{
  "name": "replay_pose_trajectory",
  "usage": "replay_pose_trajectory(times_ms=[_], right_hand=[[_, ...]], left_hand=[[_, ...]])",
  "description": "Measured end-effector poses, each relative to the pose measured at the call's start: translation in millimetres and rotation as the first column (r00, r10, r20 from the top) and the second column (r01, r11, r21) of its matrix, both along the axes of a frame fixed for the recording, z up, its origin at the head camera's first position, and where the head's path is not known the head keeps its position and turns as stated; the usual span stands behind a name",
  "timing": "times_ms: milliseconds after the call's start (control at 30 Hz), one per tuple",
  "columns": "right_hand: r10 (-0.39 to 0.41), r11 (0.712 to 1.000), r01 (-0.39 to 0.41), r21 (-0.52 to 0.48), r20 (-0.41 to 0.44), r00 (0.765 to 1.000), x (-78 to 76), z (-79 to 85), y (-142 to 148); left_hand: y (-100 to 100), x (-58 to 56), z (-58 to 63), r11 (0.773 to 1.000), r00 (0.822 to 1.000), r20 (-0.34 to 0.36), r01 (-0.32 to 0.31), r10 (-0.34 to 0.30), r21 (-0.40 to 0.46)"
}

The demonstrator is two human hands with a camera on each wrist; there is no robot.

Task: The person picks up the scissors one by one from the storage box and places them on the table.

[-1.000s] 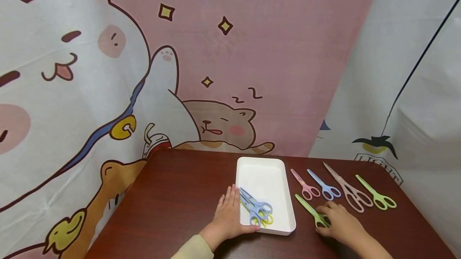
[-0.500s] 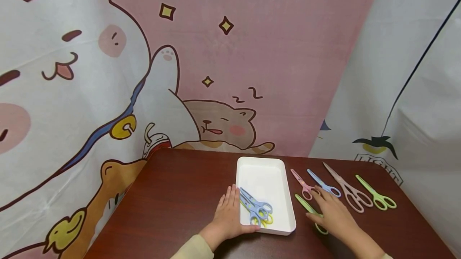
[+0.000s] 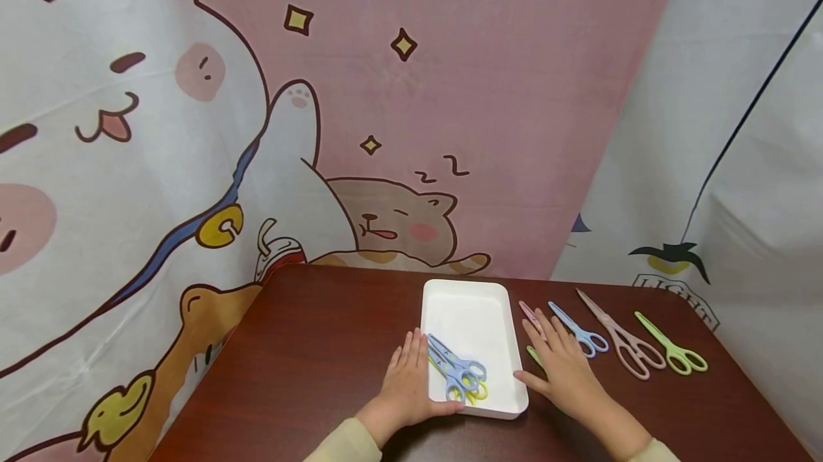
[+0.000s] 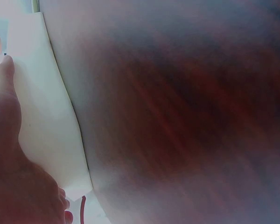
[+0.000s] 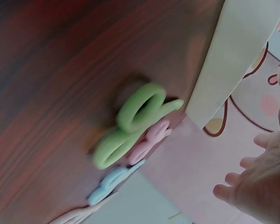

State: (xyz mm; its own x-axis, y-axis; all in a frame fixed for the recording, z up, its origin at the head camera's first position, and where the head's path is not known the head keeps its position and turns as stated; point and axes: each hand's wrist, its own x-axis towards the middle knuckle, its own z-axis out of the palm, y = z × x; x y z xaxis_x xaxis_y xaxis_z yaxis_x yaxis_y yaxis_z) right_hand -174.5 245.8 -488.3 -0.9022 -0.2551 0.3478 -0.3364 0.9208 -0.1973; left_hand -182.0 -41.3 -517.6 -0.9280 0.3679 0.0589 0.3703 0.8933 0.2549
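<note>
My left hand (image 3: 405, 387) lies with straight fingers along the left side of a white tray (image 3: 472, 312), its thumb over the near rim. In the tray's near half are blue scissors (image 3: 459, 368) over yellow-handled ones (image 3: 482, 392). My right hand (image 3: 566, 376), fingers spread and holding nothing, is raised over the table beside the tray's right edge. In the head view it covers most of the green scissors and the handles of the pink scissors (image 3: 530, 315). The right wrist view shows the green scissors (image 5: 129, 130) whole-handled on the table, apart from the hand.
Farther right on the brown table (image 3: 334, 333) lie blue scissors (image 3: 584, 337), large pale-pink scissors (image 3: 616, 333) and another green pair (image 3: 671, 348). A cartoon-printed cloth (image 3: 501, 126) hangs behind the table's back edge.
My right hand has left the near green scissors and moved left toward the tray, its fingers straightening out. The left hand, tray and scissors have stayed put.
</note>
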Motion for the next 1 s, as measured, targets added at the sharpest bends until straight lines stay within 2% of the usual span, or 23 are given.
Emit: replay_pose_trajectory(times_ms=[233, 367, 600, 800, 1000], right_hand=[[0.069, 0.998, -0.068, 0.015, -0.065, 0.995, -4.3, 0.8, -30], [0.096, 0.995, -0.095, 0.013, -0.049, 0.994, -5.2, 1.7, -49], [0.156, 0.988, -0.156, 0.002, 0.043, 0.987, -8.7, 2.3, -78], [0.219, 0.975, -0.208, -0.075, 0.191, 0.957, -11.9, -0.3, -97], [0.216, 0.975, -0.199, -0.095, 0.224, 0.950, -15.7, -2.6, -109]], left_hand=[[0, 0.0, 1.1, 1.000, 1.000, 0.004, 0.000, 0.000, -0.016], [0, 0.5, 2.6, 1.000, 1.000, 0.009, 0.002, -0.001, -0.026], [0, -0.9, -0.6, 1.000, 1.000, -0.014, 0.006, -0.006, -0.031], [1, -3.1, -6.2, 0.999, 1.000, -0.011, -0.004, 0.003, -0.046], [0, -2.9, -7.7, 1.000, 1.000, -0.020, -0.002, 0.001, -0.023]])
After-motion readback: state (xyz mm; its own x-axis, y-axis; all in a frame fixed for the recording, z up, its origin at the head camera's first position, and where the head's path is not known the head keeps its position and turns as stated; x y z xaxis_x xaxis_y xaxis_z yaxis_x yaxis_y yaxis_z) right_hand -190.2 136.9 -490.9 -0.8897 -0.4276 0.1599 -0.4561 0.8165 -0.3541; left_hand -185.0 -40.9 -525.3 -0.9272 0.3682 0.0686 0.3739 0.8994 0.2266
